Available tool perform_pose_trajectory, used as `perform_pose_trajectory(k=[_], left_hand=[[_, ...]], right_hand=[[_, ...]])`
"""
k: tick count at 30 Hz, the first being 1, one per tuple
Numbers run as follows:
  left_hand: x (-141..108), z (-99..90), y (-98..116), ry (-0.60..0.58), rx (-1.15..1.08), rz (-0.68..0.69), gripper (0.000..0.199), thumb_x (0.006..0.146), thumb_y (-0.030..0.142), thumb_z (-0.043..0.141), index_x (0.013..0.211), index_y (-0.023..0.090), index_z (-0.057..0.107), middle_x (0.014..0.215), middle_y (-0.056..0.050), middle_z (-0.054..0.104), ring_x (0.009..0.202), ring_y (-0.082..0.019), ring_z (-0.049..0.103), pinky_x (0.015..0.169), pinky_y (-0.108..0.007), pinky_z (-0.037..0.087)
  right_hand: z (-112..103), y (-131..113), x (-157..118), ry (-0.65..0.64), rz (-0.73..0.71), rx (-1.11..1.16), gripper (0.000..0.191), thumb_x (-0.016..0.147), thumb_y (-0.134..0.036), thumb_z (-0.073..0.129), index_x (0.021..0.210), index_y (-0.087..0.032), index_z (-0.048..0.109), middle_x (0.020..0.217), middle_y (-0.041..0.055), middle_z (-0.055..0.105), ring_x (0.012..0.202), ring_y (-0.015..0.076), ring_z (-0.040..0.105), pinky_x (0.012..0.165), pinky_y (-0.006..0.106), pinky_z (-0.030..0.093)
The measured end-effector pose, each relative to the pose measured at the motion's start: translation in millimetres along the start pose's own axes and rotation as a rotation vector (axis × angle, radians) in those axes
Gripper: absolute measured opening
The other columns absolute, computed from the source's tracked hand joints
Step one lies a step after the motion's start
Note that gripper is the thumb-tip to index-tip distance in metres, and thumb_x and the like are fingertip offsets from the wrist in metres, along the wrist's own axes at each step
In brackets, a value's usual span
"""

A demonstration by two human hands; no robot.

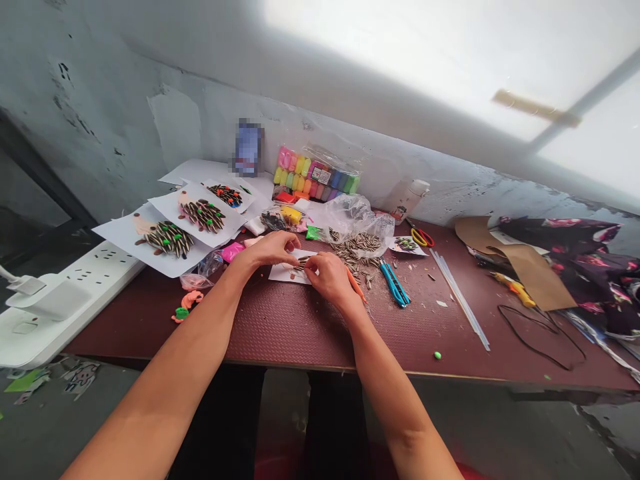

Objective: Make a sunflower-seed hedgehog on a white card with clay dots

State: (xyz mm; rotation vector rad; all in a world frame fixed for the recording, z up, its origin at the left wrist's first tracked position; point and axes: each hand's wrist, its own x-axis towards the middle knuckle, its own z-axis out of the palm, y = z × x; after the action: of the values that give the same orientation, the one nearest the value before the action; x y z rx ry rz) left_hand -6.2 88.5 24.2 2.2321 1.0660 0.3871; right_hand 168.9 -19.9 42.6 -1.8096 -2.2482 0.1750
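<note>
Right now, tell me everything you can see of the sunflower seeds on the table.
The sunflower seeds are small, pointed and striped black and white, with dry-looking shells. They lie in a loose heap on the maroon table, against the clear plastic bag behind them. Stray seeds scatter around the heap's edges, and its near end lies just beyond the right hand.

The person wears dark trousers [220,427], and both forearms [165,393] are bare.
</note>
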Motion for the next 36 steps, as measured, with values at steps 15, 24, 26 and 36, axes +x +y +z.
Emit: perform_pose_trajectory(k=[15,24,26,36], left_hand=[[1.3,0.6,-3.5,-0.006,-0.035,-0.005,0.047,0.060,0.039,0.076,0.102,0.018,0.072,0.101,-0.006,0.073,0.095,-0.025,0.067,0.078,-0.029,0.052],[0.7,1.3,-2.2,-0.016,-0.074,0.001,0.047,0.060,0.037,0.075,0.103,0.017,0.070,0.101,-0.007,0.073,0.093,-0.024,0.067,0.077,-0.029,0.051],[0.3,1.4,-1.2,-0.014,-0.060,-0.004,0.047,0.061,0.036,0.075,0.103,0.017,0.070,0.101,-0.007,0.072,0.093,-0.024,0.067,0.076,-0.028,0.051],[1.1,2.5,-2.8,-0.010,-0.052,0.006,0.045,0.061,0.038,0.073,0.101,0.017,0.070,0.100,-0.006,0.072,0.094,-0.024,0.066,0.077,-0.029,0.050]], right_hand=[[2.5,1.2,0.6,0.005,0.001,-0.014,0.017,0.092,-0.018,0.060,0.090,-0.019,0.077,0.089,0.0069,0.073,0.088,0.0189,0.062,0.080,0.027,0.039],[2.8,1.0,0.4,0.002,0.012,-0.026,0.017,0.093,-0.020,0.059,0.091,-0.018,0.076,0.092,0.0072,0.074,0.089,0.0194,0.062,0.081,0.028,0.040],[3.6,1.3,0.4,0.004,0.011,-0.027,0.017,0.093,-0.020,0.059,0.090,-0.018,0.076,0.091,0.0072,0.074,0.089,0.0192,0.062,0.081,0.028,0.040],[4.0,0.6,1.2,0.001,0.010,-0.039,0.017,0.093,-0.019,0.059,0.090,-0.017,0.076,0.091,0.0076,0.073,0.089,0.0198,0.062,0.080,0.028,0.039]])
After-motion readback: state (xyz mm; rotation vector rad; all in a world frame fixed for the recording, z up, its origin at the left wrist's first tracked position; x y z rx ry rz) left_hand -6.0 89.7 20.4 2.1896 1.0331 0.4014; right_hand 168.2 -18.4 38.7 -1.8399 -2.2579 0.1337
